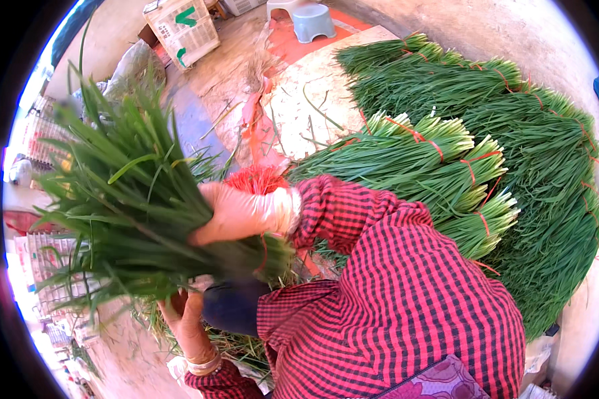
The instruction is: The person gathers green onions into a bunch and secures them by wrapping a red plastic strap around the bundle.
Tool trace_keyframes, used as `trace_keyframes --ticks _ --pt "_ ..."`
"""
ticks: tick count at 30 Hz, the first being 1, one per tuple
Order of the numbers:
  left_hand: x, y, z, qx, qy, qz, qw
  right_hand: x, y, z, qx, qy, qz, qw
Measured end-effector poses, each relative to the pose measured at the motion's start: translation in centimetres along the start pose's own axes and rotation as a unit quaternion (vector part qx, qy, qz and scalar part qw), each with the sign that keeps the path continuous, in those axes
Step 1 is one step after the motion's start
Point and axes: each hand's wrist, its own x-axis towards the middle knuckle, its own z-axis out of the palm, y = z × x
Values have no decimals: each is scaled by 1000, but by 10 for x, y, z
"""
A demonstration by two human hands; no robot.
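A large bundle of garlic chives [136,193] lies across the left side of the view, its leaves fanning left and slightly blurred. My right hand [236,211] is closed over the top of the bundle. A red tie [265,253] circles the stems just below that wrist. Under the bundle's near edge, my left hand [186,322] is closed against the leaves, with its fingertips partly hidden by them. Red ties [253,179] lie in a heap just beyond my right wrist.
Several tied chive bundles [412,159] lie right of my right arm. Behind them a wide pile of bundles [532,153] curves along the wall. A blue stool [314,24] and a crate [183,30] stand at the back. Loose leaves [236,346] lie below my knee.
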Motion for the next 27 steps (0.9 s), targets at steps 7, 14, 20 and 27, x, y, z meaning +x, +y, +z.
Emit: trace_keyframes --ticks 7,14,20,27 --pt "-57 -28 -128 18 158 -161 974 2 -86 -152 -546 168 -84 817" --pt "-105 -42 -163 24 300 -215 929 -31 -164 -339 -848 361 159 355" --pt "-116 -60 -182 14 313 -248 917 -80 8 -330 -718 167 368 567" --pt "-123 -112 -256 -49 247 -270 929 -70 109 -238 -603 -21 377 702"
